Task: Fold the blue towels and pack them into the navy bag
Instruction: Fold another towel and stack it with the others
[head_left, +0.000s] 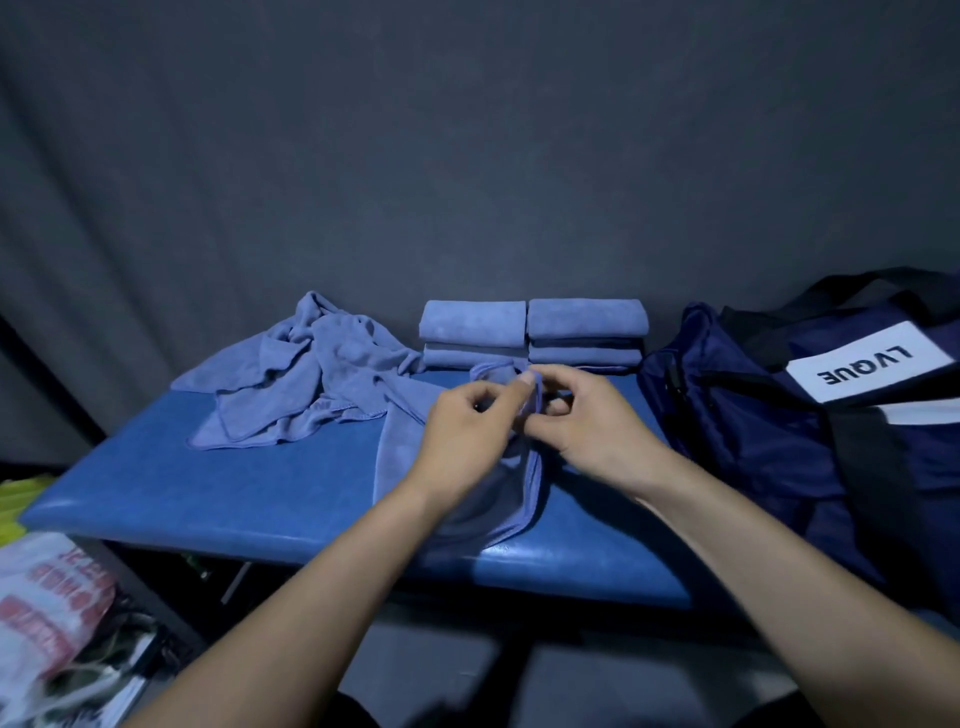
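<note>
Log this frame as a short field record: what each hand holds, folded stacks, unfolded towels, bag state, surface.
left hand: left hand pinches the top edge of the blue microfibre towel being folded
right hand: right hand pinches the same edge, close beside the left
folded: two stacks of folded blue towels side by side at the back
unfolded: crumpled heap of blue towels at back left
bag: navy fabric bag with black straps at right; no towels visible inside
surface: blue padded table
</note>
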